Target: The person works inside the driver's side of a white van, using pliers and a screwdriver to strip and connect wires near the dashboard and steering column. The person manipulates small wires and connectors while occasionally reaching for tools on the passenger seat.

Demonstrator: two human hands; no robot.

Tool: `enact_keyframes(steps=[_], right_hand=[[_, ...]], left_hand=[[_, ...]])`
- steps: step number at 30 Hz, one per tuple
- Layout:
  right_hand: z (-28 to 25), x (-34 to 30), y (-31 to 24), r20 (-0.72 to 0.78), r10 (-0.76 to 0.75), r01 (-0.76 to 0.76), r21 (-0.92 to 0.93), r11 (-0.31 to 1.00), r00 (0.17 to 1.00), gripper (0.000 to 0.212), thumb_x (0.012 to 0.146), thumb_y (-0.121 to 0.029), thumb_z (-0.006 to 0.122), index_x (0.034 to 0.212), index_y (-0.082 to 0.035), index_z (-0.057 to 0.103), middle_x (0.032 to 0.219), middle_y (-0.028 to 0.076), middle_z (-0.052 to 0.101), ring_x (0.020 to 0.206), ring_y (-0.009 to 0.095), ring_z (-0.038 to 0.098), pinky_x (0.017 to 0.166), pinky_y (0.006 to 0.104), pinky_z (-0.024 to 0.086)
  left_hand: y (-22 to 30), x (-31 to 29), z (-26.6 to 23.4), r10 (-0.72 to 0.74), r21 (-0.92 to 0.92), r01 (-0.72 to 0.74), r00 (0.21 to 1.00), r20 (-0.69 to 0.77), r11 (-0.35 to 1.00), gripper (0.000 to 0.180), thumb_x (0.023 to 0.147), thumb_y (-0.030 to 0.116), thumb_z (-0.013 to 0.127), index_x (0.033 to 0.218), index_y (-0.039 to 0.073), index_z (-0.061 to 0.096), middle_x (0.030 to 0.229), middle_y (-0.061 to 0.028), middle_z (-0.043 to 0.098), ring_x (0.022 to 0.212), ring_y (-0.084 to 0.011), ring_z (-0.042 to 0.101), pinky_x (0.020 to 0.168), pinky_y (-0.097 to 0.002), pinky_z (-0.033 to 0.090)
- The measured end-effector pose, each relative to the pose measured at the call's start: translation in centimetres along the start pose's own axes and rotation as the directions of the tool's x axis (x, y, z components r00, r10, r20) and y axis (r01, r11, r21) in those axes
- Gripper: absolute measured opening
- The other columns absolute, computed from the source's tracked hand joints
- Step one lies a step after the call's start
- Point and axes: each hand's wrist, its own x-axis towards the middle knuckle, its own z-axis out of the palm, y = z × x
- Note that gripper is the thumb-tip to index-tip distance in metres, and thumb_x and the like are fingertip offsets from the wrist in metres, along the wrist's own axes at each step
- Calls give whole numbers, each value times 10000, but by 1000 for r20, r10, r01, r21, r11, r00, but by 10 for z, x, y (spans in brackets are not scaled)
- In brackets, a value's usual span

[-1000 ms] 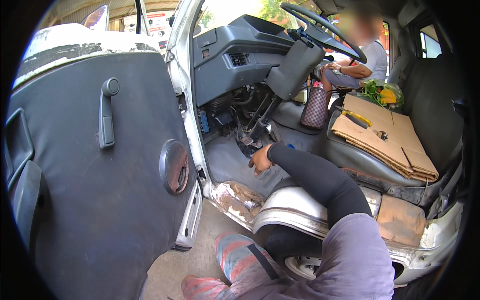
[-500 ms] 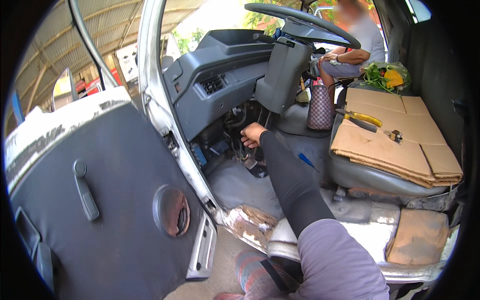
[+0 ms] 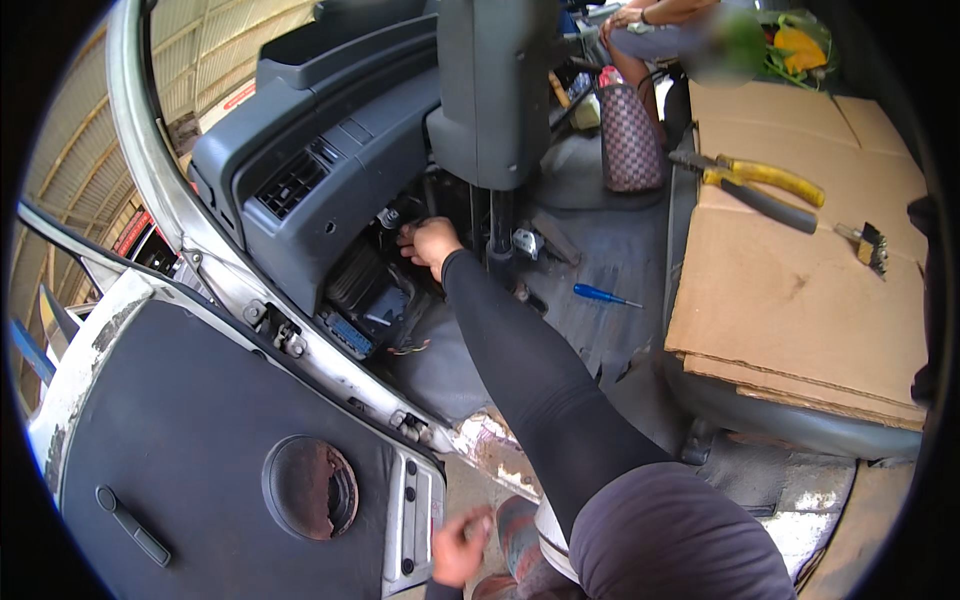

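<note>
My right hand (image 3: 430, 247), its arm in a black sleeve, reaches beneath the grey dashboard (image 3: 335, 165), just left of the steering column cover (image 3: 485, 95). Its fingers are bent together among dark parts, and what they grip is hidden. Close above the fingertips shows a small metal part (image 3: 389, 217). Down by the door sill, my left hand (image 3: 460, 548) hangs with loosely curved fingers, apart from the vehicle, and nothing shows in it. A blue connector block (image 3: 348, 335) sits at the left below the dashboard, with loose wires (image 3: 410, 348) nearby.
On the seat's cardboard (image 3: 790, 300) lie yellow-and-black pliers (image 3: 765, 190) and a small metal-and-black part (image 3: 868, 248). A blue screwdriver (image 3: 600, 294) rests on the cab floor. Farther back are a checkered bag (image 3: 630, 140) and a seated person (image 3: 650, 40). The open door (image 3: 215, 420) stands left.
My view has moved closer and lower, so the steering wheel is out of sight. My right hand is now deeper under the dashboard. My left hand has come into view at the bottom.
</note>
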Motion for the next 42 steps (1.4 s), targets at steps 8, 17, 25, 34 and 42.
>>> enact_keyframes(steps=[8, 17, 25, 34, 42], right_hand=[[-24, 1, -15, 139, 38, -27, -76, 997, 990, 192, 1005, -241, 643, 1094, -88, 720, 1009, 65, 785, 733, 146, 692, 655, 321, 499], [-39, -7, 8, 168, -30, 34, -21, 999, 985, 304, 1063, -332, 599, 1070, -50, 714, 927, 60, 760, 759, 143, 704, 713, 314, 527], [-28, -18, 34, 104, -113, 76, 307, 949, 988, 300, 1020, -333, 667, 1126, -52, 657, 1028, 112, 750, 896, 196, 725, 808, 324, 550], [10, -10, 30, 237, -119, 61, 238, 969, 964, 247, 1042, -209, 637, 1254, -82, 655, 1074, 16, 703, 925, 120, 648, 806, 304, 514], [21, -14, 44, -9, -48, 47, 463, 885, 999, 167, 1079, -211, 574, 1082, -59, 643, 987, 61, 676, 910, 182, 653, 795, 366, 556]], left_hand=[[180, 238, -61, 626, 443, -442, 573, -530, 780, 335, 969, 204, 719, 1179, -56, 697, 1065, -184, 740, 948, -295, 707, 911, -360, 533], [150, 305, -98, 127, 293, -88, 985, -115, 952, 287, 973, 164, 708, 1138, -71, 719, 837, -131, 765, 755, -173, 725, 726, -322, 559], [154, 296, -107, 157, 242, -139, 986, -57, 960, 192, 1002, 99, 661, 1097, -64, 697, 764, -79, 725, 655, -116, 651, 624, -293, 525], [152, 308, -98, 185, 222, -183, 983, 13, 958, 222, 1000, 66, 658, 1175, -68, 691, 830, -86, 752, 693, -107, 659, 664, -279, 540], [143, 301, -97, 209, 239, -191, 977, -50, 952, 233, 1012, 77, 647, 1190, -70, 681, 813, -66, 736, 688, -95, 643, 661, -265, 531]])
